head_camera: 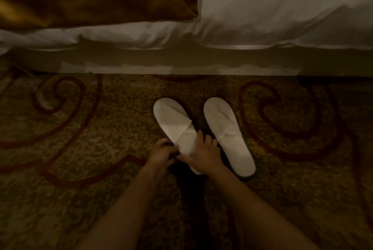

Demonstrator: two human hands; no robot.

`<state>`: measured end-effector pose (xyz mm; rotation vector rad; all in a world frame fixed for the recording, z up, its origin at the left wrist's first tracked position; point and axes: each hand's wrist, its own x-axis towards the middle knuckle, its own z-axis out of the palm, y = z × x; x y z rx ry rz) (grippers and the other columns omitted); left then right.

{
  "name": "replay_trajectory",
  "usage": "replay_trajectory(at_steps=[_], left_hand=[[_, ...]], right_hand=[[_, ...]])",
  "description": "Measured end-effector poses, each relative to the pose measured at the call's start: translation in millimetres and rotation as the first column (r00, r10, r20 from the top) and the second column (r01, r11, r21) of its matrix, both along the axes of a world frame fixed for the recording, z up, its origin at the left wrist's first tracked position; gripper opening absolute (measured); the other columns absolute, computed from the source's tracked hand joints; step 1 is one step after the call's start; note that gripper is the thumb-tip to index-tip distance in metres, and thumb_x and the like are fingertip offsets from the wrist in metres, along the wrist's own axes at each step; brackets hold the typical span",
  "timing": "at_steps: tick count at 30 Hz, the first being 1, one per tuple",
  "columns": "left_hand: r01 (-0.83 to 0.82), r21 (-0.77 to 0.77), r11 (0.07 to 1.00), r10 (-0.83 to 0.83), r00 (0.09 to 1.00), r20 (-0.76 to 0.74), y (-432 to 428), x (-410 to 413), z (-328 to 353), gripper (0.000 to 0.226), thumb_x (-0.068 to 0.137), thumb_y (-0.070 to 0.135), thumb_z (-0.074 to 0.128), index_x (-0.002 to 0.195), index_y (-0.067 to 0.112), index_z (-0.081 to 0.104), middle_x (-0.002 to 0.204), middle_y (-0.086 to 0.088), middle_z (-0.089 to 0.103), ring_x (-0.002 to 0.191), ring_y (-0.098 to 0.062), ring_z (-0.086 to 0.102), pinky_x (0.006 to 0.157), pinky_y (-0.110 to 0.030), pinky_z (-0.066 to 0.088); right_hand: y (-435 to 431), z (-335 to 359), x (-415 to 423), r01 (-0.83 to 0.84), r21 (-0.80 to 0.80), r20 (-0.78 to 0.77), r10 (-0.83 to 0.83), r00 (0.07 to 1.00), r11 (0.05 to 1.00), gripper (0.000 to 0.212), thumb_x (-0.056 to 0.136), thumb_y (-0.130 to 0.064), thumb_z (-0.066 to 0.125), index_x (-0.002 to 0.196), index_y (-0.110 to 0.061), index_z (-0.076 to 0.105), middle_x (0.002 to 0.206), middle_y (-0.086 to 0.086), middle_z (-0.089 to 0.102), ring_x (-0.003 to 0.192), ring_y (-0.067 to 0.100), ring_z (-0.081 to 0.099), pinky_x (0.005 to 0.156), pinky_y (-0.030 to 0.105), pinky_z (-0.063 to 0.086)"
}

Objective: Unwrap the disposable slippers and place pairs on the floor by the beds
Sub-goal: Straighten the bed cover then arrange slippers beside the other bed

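Slippers (228,134): white, flat, oval-soled.

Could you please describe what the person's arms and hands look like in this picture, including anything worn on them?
Both forearms are bare as far as the frame shows, with no sleeves in view. The left hand and right hand wear no gloves, and no watch, bracelet or ring shows at either wrist, though the dim light could hide small items. The fingers look bare too, with no polish that can be made out.
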<state>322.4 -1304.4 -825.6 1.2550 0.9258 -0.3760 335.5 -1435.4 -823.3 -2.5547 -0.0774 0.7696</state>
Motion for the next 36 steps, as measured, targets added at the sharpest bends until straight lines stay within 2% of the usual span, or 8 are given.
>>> replay_trajectory(at_steps=[5, 11, 14, 18, 23, 25, 28, 36], left_hand=[[0.099, -0.096, 0.990, -0.092, 0.993, 0.072, 24.1, -1.6, 13.4, 0.033, 0.085, -0.002, 0.057, 0.115, 0.013, 0.054, 0.110, -0.008, 0.064, 0.096, -0.020, 0.063, 0.064, -0.028, 0.057], [-0.143, -0.113, 0.983, 0.162, 0.969, 0.188, 109.1, 12.3, 46.4, 0.048, 0.090, 0.029, 0.056, 0.134, 0.012, 0.047, 0.127, -0.012, 0.059, 0.117, -0.028, 0.056, 0.103, -0.048, 0.043], [0.110, 0.127, 0.986, -0.142, 0.950, 0.278, 134.4, 15.7, 66.0, 0.041, 0.091, 0.019, 0.055, 0.131, 0.022, 0.045, 0.112, -0.005, 0.067, 0.099, -0.011, 0.063, 0.079, -0.027, 0.051], [0.574, 0.204, 0.793, -0.595, 0.802, 0.056, 124.9, 14.2, 70.1, 0.043, 0.087, 0.007, 0.059, 0.124, 0.026, 0.054, 0.112, 0.005, 0.062, 0.092, -0.001, 0.060, 0.062, -0.010, 0.052], [0.367, 0.187, 0.911, -0.381, 0.924, 0.042, 95.3, 4.4, 42.1, 0.045, 0.088, 0.002, 0.056, 0.130, 0.016, 0.049, 0.118, 0.001, 0.057, 0.087, -0.008, 0.057, 0.063, -0.021, 0.047], [0.276, 0.218, 0.936, -0.290, 0.956, 0.035, 80.0, -1.5, 29.2, 0.045, 0.089, 0.006, 0.057, 0.131, 0.018, 0.047, 0.117, 0.001, 0.058, 0.089, -0.012, 0.057, 0.055, -0.022, 0.043], [0.225, 0.252, 0.941, -0.240, 0.970, 0.031, 57.2, -10.0, 9.8, 0.046, 0.087, -0.002, 0.055, 0.131, 0.006, 0.044, 0.127, -0.011, 0.056, 0.107, -0.025, 0.056, 0.073, -0.033, 0.049], [0.487, 0.693, 0.532, -0.509, 0.838, -0.198, 30.5, -14.8, -2.2, 0.051, 0.091, 0.023, 0.052, 0.138, 0.008, 0.040, 0.137, -0.018, 0.046, 0.128, -0.031, 0.039, 0.108, -0.032, 0.031]], right_hand=[[12.4, 9.0, 9.9, -0.147, 0.020, 0.097, 0.144, 0.985, 0.989, 0.113, 0.067, -0.048, 0.072, 0.146, -0.007, 0.002, 0.144, 0.014, 0.024, 0.129, 0.032, 0.027, 0.105, 0.042, 0.030], [0.5, 19.1, 28.2, -0.474, 0.025, 0.125, 0.468, 0.875, 0.880, 0.108, 0.070, -0.037, 0.072, 0.148, -0.016, 0.000, 0.149, 0.007, 0.019, 0.135, 0.028, 0.020, 0.112, 0.042, 0.023], [-2.3, 24.5, 35.1, -0.596, -0.058, 0.160, 0.596, 0.787, 0.801, 0.107, 0.071, -0.029, 0.071, 0.148, -0.020, -0.002, 0.155, 0.004, 0.012, 0.141, 0.024, 0.011, 0.118, 0.042, 0.007], [9.0, 34.4, 45.0, -0.658, -0.157, 0.268, 0.673, 0.690, 0.737, 0.095, 0.078, -0.010, 0.062, 0.149, -0.021, -0.001, 0.159, 0.000, 0.004, 0.145, 0.019, 0.002, 0.119, 0.043, -0.005], [20.5, 38.7, 43.8, -0.328, -0.062, 0.402, 0.325, 0.856, 0.942, 0.069, 0.089, -0.009, 0.046, 0.148, -0.012, 0.010, 0.157, 0.009, 0.014, 0.142, 0.027, 0.015, 0.118, 0.039, 0.010], [28.7, 34.3, 33.6, -0.100, 0.068, 0.277, 0.077, 0.958, 0.993, 0.060, 0.093, -0.022, 0.046, 0.146, -0.010, 0.019, 0.150, 0.015, 0.027, 0.133, 0.032, 0.030, 0.110, 0.040, 0.028], [40.5, 19.2, 17.5, 0.089, 0.198, -0.045, -0.081, 0.996, 0.976, 0.062, 0.092, -0.031, 0.049, 0.143, -0.007, 0.023, 0.144, 0.017, 0.030, 0.128, 0.034, 0.036, 0.103, 0.040, 0.037], [40.3, -7.1, 0.2, 0.038, 0.064, 0.052, -0.042, 0.998, 0.997, 0.058, 0.085, -0.023, 0.056, 0.136, -0.008, 0.032, 0.135, 0.013, 0.034, 0.123, 0.029, 0.033, 0.099, 0.036, 0.038]])
